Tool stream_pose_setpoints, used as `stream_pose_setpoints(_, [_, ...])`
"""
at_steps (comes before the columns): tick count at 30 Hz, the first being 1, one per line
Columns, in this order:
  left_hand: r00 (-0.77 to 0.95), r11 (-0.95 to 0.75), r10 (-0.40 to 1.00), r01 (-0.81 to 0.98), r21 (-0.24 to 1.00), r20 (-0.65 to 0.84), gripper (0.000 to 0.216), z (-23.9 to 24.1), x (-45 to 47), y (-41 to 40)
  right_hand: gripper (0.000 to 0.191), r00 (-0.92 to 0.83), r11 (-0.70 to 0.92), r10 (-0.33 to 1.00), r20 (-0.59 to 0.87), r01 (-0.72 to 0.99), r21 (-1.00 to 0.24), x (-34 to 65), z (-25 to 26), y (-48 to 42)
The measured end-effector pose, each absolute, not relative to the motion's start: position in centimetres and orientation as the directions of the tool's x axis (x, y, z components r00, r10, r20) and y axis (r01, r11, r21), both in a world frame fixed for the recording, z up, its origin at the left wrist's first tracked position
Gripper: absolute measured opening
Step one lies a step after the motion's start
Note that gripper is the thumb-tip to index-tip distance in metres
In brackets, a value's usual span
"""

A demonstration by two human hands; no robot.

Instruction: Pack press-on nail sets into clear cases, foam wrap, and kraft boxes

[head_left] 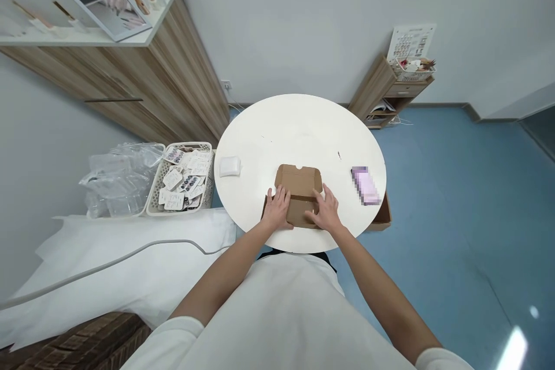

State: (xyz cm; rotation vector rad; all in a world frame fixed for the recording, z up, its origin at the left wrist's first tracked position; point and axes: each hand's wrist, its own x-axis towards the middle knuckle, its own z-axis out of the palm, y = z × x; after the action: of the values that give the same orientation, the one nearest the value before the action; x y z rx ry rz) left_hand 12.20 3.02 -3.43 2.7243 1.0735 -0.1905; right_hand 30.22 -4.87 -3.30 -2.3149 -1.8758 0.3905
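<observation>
A brown cardboard box (299, 208) lies unfolded on the white round table (299, 127), close to my body. Its lid panel (299, 178), with rounded corners and a small notch, extends away from me. Over the left side of the box, my left hand (277, 208) grips it, fingers forward and thumb near the front edge. My right hand (326, 209) is at the right side, fingers spread, with the thumb reaching over the inside of the box and another finger near the lid's fold. Both palms hide parts of the side walls.
A small white packet (229, 166) lies at the table's left, and a pixelated pink-purple item (366, 186) at the right. Left of the table stand a basket of printed cards (182, 182) and clear plastic packaging (124, 176). A cardboard carton (383, 214) sits below the right edge.
</observation>
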Motion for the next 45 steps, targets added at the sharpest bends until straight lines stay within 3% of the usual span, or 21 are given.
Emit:
stream_pose_setpoints(4, [0.710, -0.689, 0.689, 0.704, 0.170, -0.149, 0.097, -3.3, 12.0, 2.0, 0.111, -0.103, 0.060, 0.969, -0.227, 0.981, -0.187, 29.4, -3.3, -5.4])
stream_pose_setpoints(8, [0.663, -0.627, 0.745, 0.736, 0.254, -0.081, 0.101, -3.1, 10.8, 0.5, 0.113, -0.091, 0.060, 0.951, -0.297, 0.992, -0.115, 29.4, -4.0, -5.2])
stream_pose_setpoints(10, [0.525, -0.479, 0.849, 0.812, 0.333, -0.057, 0.108, -3.4, 9.6, -0.5, 0.111, -0.086, 0.055, 0.945, -0.315, 0.993, -0.107, 29.5, -4.2, -5.1])
stream_pose_setpoints(13, [0.204, -0.103, 0.969, 0.844, 0.526, -0.138, 0.105, -4.7, 7.4, -1.7, 0.111, -0.100, 0.065, 0.938, -0.333, 0.991, -0.116, 29.7, -4.3, -5.0])
stream_pose_setpoints(15, [0.145, 0.058, 0.959, 0.745, 0.665, -0.245, 0.090, -5.8, 6.2, -1.9, 0.110, -0.113, 0.075, 0.936, -0.332, 0.989, -0.126, 29.8, -4.3, -5.0])
stream_pose_setpoints(18, [0.156, 0.155, 0.935, 0.628, 0.762, -0.319, 0.065, -6.7, 5.7, -1.2, 0.110, -0.119, 0.078, 0.938, -0.326, 0.988, -0.136, 29.8, -4.3, -5.0])
stream_pose_setpoints(22, [0.125, 0.171, 0.947, 0.582, 0.795, -0.295, 0.044, -6.3, 6.2, 0.0, 0.109, -0.107, 0.060, 0.940, -0.323, 0.987, -0.152, 29.7, -4.1, -4.9])
stream_pose_setpoints(27, [0.087, 0.200, 0.957, 0.497, 0.844, -0.278, 0.033, -5.2, 6.6, 0.2, 0.108, -0.089, 0.036, 0.941, -0.328, 0.986, -0.163, 29.5, -3.9, -5.0])
stream_pose_setpoints(35, [0.097, 0.204, 0.956, 0.451, 0.869, -0.275, 0.028, -5.1, 7.0, 0.7, 0.107, -0.076, 0.027, 0.939, -0.335, 0.989, -0.146, 29.1, -3.9, -4.9])
stream_pose_setpoints(39, [0.185, 0.162, 0.951, 0.383, 0.910, -0.247, 0.029, -4.7, 7.7, 0.6, 0.103, -0.091, 0.043, 0.945, -0.313, 0.987, -0.158, 28.9, -3.9, -4.9])
stream_pose_setpoints(45, [0.190, 0.139, 0.944, 0.516, 0.845, -0.271, 0.034, -4.3, 7.6, -0.1, 0.100, -0.090, 0.042, 0.949, -0.301, 0.986, -0.161, 28.6, -4.1, -5.0])
